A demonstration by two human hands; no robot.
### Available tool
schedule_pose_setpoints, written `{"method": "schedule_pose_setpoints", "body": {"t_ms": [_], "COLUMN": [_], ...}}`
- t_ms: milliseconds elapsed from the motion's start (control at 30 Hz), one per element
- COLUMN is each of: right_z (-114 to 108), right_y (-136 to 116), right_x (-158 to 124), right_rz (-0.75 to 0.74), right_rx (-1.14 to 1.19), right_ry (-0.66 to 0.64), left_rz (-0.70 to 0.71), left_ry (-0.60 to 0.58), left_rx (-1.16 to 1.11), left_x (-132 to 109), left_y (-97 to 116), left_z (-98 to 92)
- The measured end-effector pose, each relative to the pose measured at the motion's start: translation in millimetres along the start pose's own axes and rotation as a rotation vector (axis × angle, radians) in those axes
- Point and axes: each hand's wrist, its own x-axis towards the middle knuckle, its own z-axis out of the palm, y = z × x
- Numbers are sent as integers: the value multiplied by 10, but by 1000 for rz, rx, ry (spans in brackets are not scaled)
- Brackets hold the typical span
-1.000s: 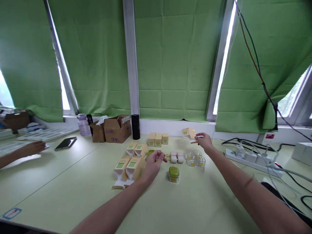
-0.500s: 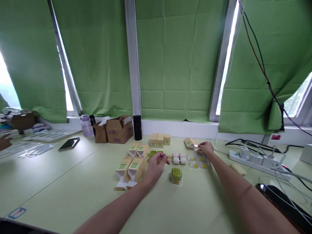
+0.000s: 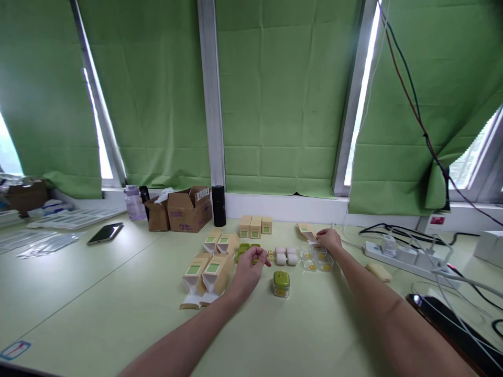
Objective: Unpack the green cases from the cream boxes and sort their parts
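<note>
My left hand [image 3: 250, 269] hovers over the table with thumb and fingers pinched together; whether they hold anything is too small to see. Green lids [image 3: 244, 249] lie partly behind it, with small yellow pieces [image 3: 270, 255] by the fingertips. My right hand [image 3: 330, 242] has its fingers closed at the white flap of a small tan cardboard box [image 3: 305, 229] lying on its side. Below that hand are several clear jars [image 3: 317, 259] with yellow labels. White-pink blocks [image 3: 286, 256] sit between the hands. Nearer me stands one clear jar with a green lid [image 3: 281, 283].
Opened tan boxes [image 3: 204, 272] stand left of my left hand, closed ones [image 3: 255, 226] behind. Farther off are a brown carton [image 3: 190, 211], a black cylinder [image 3: 218, 206] and a phone [image 3: 105, 233]. A power strip [image 3: 411, 261] with cables and a black device [image 3: 451, 330] are at right.
The view has shifted slightly, so everything sits a little farther left. Both hands keep nearly the same pose. Another person's hand at the far left edge has gone out of view.
</note>
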Motion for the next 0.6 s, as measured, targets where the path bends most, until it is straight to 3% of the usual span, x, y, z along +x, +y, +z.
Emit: {"method": "schedule_pose_setpoints", "body": {"t_ms": [200, 367, 500, 600], "right_z": [-56, -223, -260, -168], "right_y": [-22, -197, -471, -656], "right_x": [-21, -152, -456, -850], "right_rz": [-14, -86, -223, -340], "right_rx": [4, 101, 233, 338], "right_ry": [27, 185, 316, 315], "left_rz": [-10, -16, 23, 46], "left_ry": [-23, -124, -209, -277], "left_rx": [16, 21, 159, 277], "left_x": [-9, -58, -127, -175], "left_y": [3, 1, -18, -22], "left_z": [-2, -10, -13, -6]}}
